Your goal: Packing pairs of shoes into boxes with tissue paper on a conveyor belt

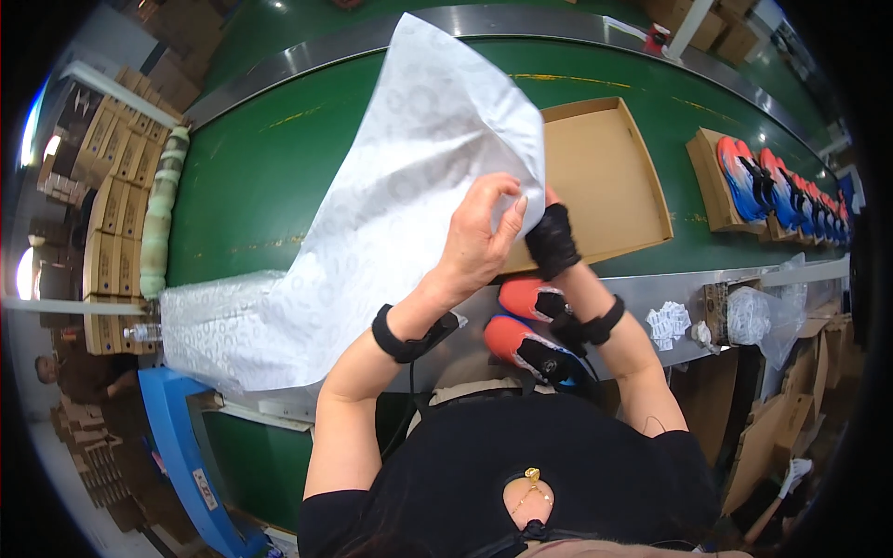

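Note:
A large sheet of white patterned tissue paper [409, 158] is raised in front of me, its lower left end lying over the paper stack. My left hand [479, 228] is closed, thumb and fingers pinched on the sheet near its right edge. Just beside it is my right hand [553, 237], in a black fingerless glove; its fingers are mostly hidden by the paper. Behind the hands lies an open brown cardboard box [642, 200], partly covered by the sheet. Below them, two coral, black and blue sports shoes [507, 339] rest on the metal ledge close to my body.
Tissue paper in plastic wrap [219, 316] sits at the left. More coral and blue shoes [744, 181] stand in a row of boxes on the green belt [242, 177]. Small white slips [668, 324] lie right on the metal ledge. A blue frame [181, 446] rises at lower left.

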A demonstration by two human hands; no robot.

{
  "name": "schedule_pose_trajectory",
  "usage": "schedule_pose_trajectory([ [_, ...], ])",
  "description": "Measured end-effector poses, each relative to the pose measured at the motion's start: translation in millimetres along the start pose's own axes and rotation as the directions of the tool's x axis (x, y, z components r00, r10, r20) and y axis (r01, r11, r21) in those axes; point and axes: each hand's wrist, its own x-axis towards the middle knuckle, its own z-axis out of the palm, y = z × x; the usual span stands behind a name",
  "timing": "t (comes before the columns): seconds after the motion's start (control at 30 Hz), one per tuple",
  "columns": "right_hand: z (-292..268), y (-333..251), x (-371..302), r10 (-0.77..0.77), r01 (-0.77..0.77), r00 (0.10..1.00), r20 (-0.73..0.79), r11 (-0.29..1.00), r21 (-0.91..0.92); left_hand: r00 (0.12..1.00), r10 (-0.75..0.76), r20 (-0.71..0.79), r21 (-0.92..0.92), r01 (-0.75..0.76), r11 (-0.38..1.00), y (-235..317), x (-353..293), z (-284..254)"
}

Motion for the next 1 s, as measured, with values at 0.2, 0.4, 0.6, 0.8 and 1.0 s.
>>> schedule_pose_trajectory([
  [0.2, -18.6, -25.7, 7.0, 0.184, -0.196, 0.980, -0.072, 0.958, -0.211, 0.929, -0.352, -0.118, -0.085, 0.343, 0.935, -94.6, -26.2, 68.0],
  [0.4, -54.9, 48.3, 77.3, 0.088, -0.166, 0.968, -0.234, 0.927, -0.337, 0.950, -0.309, -0.050, 0.183, 0.313, 0.932, -99.8, -35.1, 35.7],
  [0.6, -113.8, -69.1, 111.4, -0.564, 0.400, 0.762, -0.318, 0.796, -0.453, 0.917, -0.395, 0.053, 0.764, 0.218, 0.607, -123.1, -88.4, -16.2],
  [0.8, -362.1, -207.2, 36.2, -0.619, 0.596, 0.533, -0.577, 0.759, -0.263, 0.740, -0.668, -0.084, 0.778, 0.467, 0.420, -176.6, -122.1, -43.0],
  [1.0, -422.9, -191.1, -71.7, -0.617, 0.183, 0.407, -0.674, 0.778, -0.602, 0.213, -0.968, -0.132, -0.028, 0.976, 0.218, -228.9, -131.6, -59.0],
])
